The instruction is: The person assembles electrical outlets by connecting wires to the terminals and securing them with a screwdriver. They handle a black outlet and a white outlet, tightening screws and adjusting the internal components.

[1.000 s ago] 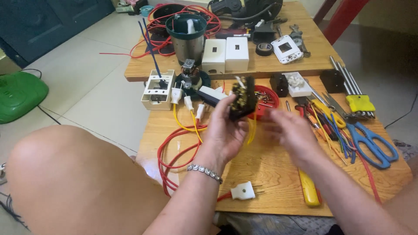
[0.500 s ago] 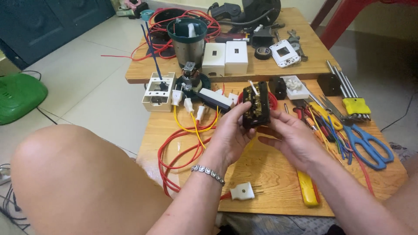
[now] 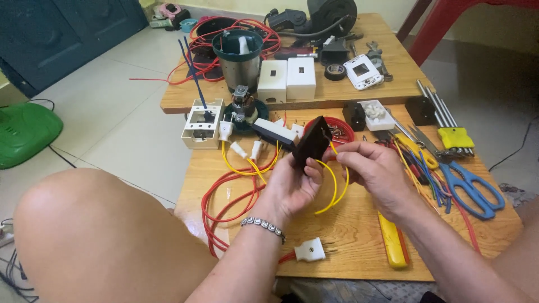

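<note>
both our hands meet above the wooden table [image 3: 359,224], our left hand [image 3: 292,188] gripping a small black box [image 3: 312,142] held tilted over the boards, our right hand [image 3: 376,168] pinching the yellow wire [image 3: 335,188] looping from it, blue scissors [image 3: 469,182] lying well apart.

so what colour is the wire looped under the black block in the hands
Yellow: the thin looped wire hangs from the black rectangular block, clearest in the head view.
</note>
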